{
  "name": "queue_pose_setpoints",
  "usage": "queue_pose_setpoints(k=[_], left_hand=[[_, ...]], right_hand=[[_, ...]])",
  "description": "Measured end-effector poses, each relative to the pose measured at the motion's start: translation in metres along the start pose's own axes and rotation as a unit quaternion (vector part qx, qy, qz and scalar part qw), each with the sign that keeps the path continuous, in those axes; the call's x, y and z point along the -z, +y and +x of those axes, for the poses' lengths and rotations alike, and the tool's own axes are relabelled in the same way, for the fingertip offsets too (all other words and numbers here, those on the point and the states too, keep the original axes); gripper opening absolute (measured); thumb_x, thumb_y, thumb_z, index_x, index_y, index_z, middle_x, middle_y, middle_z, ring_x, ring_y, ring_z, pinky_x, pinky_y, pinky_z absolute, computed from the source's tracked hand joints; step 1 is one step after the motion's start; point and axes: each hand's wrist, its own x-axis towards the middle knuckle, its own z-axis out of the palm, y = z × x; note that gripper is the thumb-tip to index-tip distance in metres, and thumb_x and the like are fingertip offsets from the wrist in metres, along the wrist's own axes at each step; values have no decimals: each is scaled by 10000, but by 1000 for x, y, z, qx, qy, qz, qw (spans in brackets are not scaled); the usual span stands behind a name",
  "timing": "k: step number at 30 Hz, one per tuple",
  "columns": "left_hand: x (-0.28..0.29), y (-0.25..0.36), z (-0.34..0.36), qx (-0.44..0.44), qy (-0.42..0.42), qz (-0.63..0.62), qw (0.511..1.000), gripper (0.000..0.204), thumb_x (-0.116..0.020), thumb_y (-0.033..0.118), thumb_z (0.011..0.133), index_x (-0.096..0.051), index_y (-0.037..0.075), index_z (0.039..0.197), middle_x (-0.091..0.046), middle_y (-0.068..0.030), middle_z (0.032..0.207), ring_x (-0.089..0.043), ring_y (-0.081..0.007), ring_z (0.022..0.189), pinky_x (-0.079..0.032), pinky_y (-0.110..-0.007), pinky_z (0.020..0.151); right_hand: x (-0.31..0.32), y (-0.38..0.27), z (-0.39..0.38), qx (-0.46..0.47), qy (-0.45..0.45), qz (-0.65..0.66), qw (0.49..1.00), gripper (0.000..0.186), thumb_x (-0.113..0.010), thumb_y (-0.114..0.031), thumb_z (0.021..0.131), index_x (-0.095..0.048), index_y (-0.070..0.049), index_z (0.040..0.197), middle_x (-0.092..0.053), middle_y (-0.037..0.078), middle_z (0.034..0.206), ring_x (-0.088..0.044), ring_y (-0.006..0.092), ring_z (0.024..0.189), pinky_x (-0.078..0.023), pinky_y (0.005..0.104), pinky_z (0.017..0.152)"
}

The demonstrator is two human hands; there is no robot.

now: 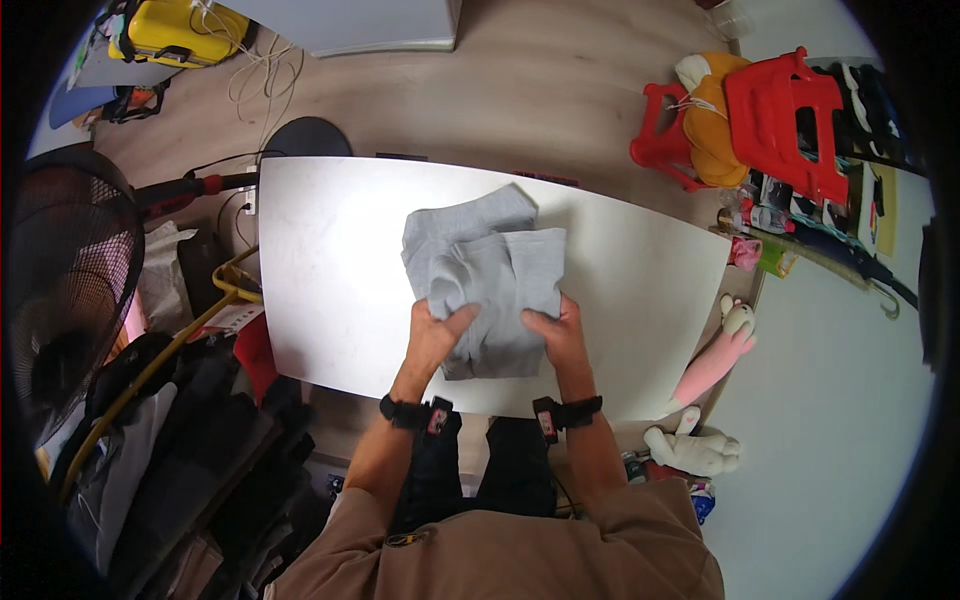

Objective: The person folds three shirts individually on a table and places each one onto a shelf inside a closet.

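A light grey garment [505, 275] lies bunched and partly folded on a white table [330, 270], one layer overlapping another. Its kind is hard to make out, though it has two wide, straight-hemmed parts like the legs of shorts. My left hand [438, 332] grips its left side, thumb on top of the cloth. At the right edge my right hand [560, 328] pinches the fabric, the thumb pointing inward. Both hands have their fingers partly hidden under the cloth. The lower end of the garment rests on the table between my wrists, close to the front edge.
Left of the table stand a black fan [75, 290] and a yellow metal frame [150, 385] beside dark clothes. Red stools [785, 120] are at the far right. Plush toys [715, 360] lie along the right edge, and a yellow case [185, 35] sits far left.
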Motion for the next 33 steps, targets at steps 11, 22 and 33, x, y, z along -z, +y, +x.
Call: queue_pose_setpoints(k=[11, 22, 33], left_hand=[[16, -64, 42, -37, 90, -3, 995, 464, -626, 103, 845, -491, -48, 1263, -687, -144, 977, -645, -199, 834, -509, -296, 752], [42, -41, 16, -303, 116, 378, 867, 646, -658, 199, 748, -453, 19, 1334, -479, -229, 1324, -452, -404, 1215, -336, -500, 1050], [-2, -54, 83, -404, -214, 578, 677, 779, -641, 384, 795, -331, 155, 1472, -234, -165, 1546, -202, -384, 1418, -132, -552, 1151]], right_hand=[[10, 41, 59, -25, 54, -79, 995, 323, -646, -96, 839, -617, 17, 1140, -660, 49, 998, -588, 113, 853, -485, 278, 792], [20, 93, -66, 71, 271, -119, 952, 462, -608, -29, 880, -457, 0, 1315, -583, 86, 1149, -572, 153, 1011, -470, 283, 863], [-17, 157, -101, -118, 240, 290, 919, 551, -686, -86, 825, -457, -42, 1324, -530, 86, 1214, -560, 185, 1033, -486, 331, 863]])
